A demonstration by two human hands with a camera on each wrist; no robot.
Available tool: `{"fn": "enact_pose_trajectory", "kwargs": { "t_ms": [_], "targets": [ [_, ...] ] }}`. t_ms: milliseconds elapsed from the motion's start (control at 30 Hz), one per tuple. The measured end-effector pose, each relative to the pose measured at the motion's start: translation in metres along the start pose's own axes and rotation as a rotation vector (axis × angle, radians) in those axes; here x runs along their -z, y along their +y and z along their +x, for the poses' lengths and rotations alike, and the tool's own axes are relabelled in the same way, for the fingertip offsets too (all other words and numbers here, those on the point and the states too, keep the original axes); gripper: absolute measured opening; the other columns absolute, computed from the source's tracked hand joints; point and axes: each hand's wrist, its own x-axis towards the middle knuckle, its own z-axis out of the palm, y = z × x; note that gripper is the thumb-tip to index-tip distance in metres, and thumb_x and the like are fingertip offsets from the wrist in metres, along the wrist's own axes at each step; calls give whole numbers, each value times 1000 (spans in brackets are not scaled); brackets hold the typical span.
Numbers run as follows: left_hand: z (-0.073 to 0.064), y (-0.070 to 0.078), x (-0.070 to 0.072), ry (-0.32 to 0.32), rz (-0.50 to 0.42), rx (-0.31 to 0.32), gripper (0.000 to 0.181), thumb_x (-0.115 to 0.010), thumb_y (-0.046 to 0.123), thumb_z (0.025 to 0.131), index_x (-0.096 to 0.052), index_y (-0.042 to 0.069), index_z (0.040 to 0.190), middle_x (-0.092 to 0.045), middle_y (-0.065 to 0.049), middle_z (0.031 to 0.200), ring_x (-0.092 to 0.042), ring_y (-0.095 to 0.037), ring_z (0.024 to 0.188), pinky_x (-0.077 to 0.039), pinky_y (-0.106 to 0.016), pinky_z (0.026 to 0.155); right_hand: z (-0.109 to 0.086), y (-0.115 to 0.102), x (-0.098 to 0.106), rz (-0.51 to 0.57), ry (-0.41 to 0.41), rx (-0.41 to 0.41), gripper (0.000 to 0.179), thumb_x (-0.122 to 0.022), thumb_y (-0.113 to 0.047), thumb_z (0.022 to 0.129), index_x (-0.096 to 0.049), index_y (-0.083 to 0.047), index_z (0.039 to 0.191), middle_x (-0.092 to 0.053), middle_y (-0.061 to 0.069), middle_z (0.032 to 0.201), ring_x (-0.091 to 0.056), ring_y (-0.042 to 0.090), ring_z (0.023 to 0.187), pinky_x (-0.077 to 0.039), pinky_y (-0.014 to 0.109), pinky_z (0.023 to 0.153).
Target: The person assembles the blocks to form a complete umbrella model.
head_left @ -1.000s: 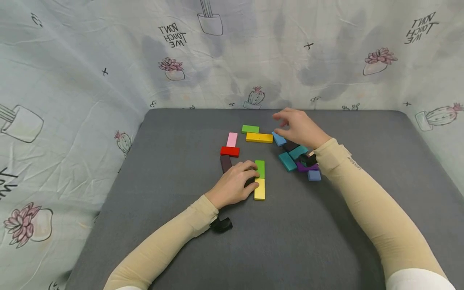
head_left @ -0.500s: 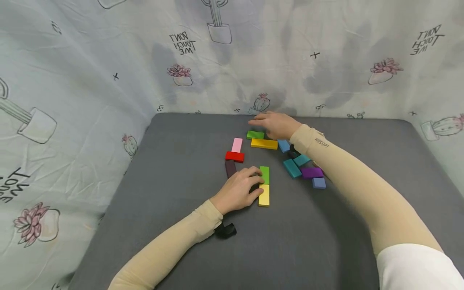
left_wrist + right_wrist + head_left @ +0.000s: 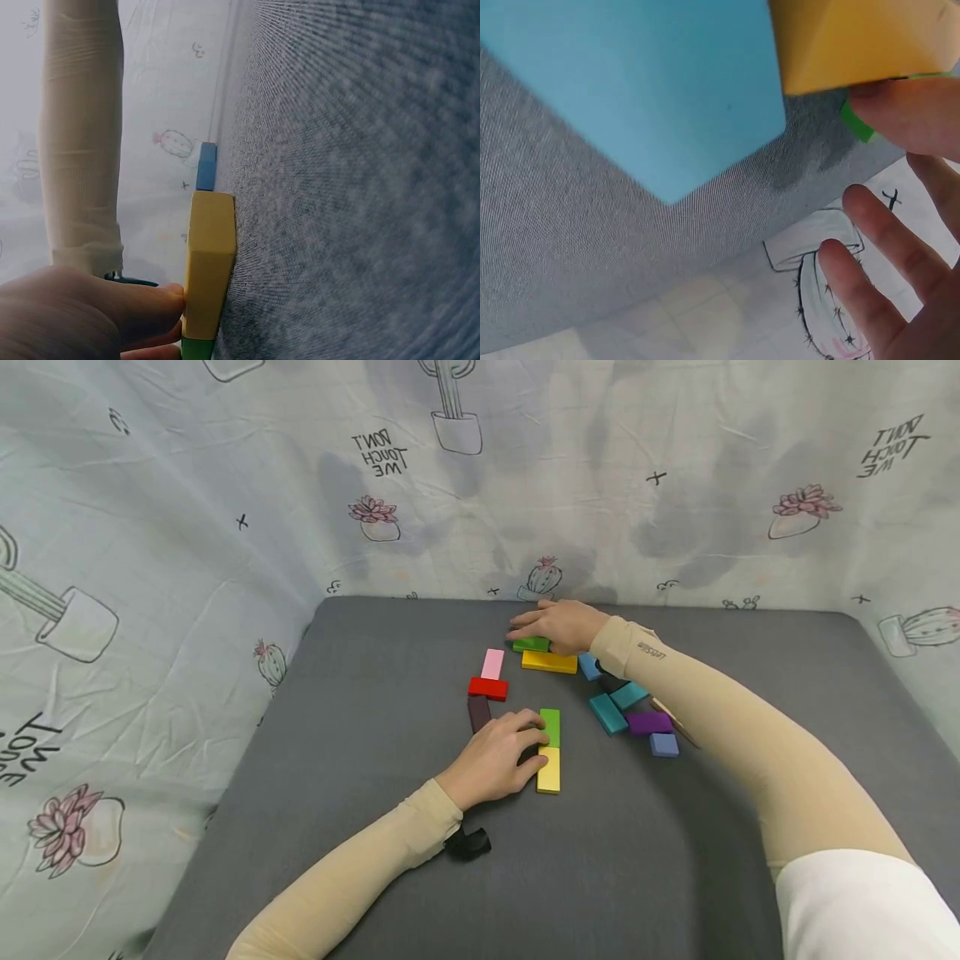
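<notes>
In the head view, my left hand (image 3: 498,760) rests beside a lime green block (image 3: 550,727) and a pale yellow block (image 3: 549,772) laid end to end. Its thumb touches the yellow block's side, as the left wrist view also shows; fingertips touch the green one. My right hand (image 3: 564,625) is over another green block (image 3: 531,645) at the back, partly covering it. Its fingers are spread in the right wrist view, with the thumb close to an orange-yellow block (image 3: 550,662). A light blue block (image 3: 589,667) lies under the right wrist.
Pink (image 3: 492,663), red (image 3: 488,688) and dark brown (image 3: 479,714) blocks form a line at left. Teal (image 3: 607,714), purple (image 3: 649,723) and periwinkle (image 3: 663,745) blocks lie at right, partly under the right arm. A patterned cloth (image 3: 465,510) stands behind the grey table (image 3: 585,877).
My right hand has moved left from above the blue block to the green block at the back and come lower. The left hand stays by its two blocks. The head view has shifted slightly.
</notes>
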Motion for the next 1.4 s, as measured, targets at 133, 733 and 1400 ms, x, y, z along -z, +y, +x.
{"fn": "enact_pose_trajectory", "kwargs": {
  "t_ms": [133,733,1400],
  "targets": [
    [0,1,0,2,-7,3,28,-74,30,99,-77,14,121,-64,-1,131,-64,-18,108,-55,-35,96,0,0,-1,8,-15,-8,65,-61,10,92,-58,-20,150,-50,12,159,-49,48,139,-52,58,105],
    [1,5,0,18,5,-13,27,-74,29,98,-78,14,120,-64,-1,130,-64,-18,108,-55,-35,92,-18,-1,5,204,50,-188,63,-78,-10,87,-56,-8,146,-52,15,149,-49,38,135,-50,55,107],
    [1,1,0,28,-8,-23,27,-74,28,98,-78,12,119,-65,-4,129,-65,-19,106,-56,-33,94,-57,-35,-22,555,331,-135,56,-81,-27,89,-62,-4,136,-57,11,122,-59,29,98,-53,42,85]
  ]
}}
